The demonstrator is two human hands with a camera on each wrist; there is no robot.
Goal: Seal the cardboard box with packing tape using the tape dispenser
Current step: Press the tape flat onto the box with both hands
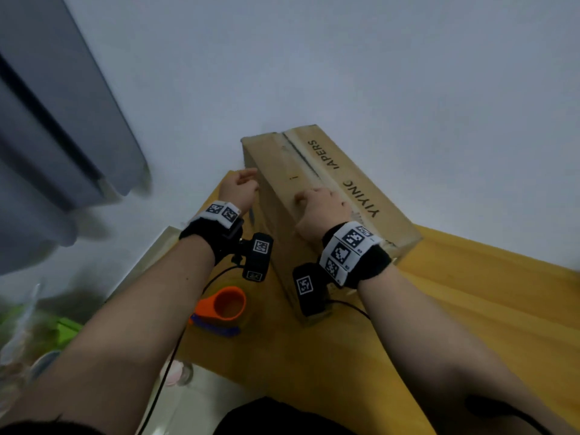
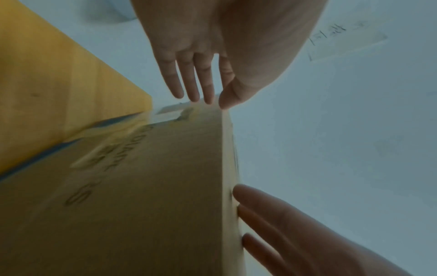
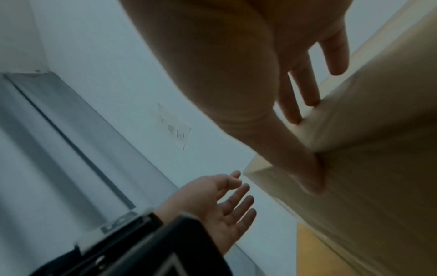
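The cardboard box (image 1: 354, 196) lies on the yellow table (image 1: 470, 293), its top flaps closed along a dark seam. My right hand (image 1: 320, 208) rests on the box's near left top edge. Its straight fingers (image 2: 260, 214) lie on the top face and its thumb (image 3: 305, 168) presses the side face. My left hand (image 1: 240, 186) hovers open beside the box's left side near the far corner, a little apart from the cardboard, with its fingers (image 2: 191, 82) straight. The orange and blue tape dispenser (image 1: 227, 306) stands on the table left of the box, below my left wrist.
A white wall (image 1: 345, 58) rises just behind the box, with a taped paper note (image 3: 175, 128) on it. Grey curtains (image 1: 47, 136) hang at the left. The table's left edge runs close to the dispenser; beyond it lie green (image 1: 66, 328) and pink (image 1: 175, 372) items.
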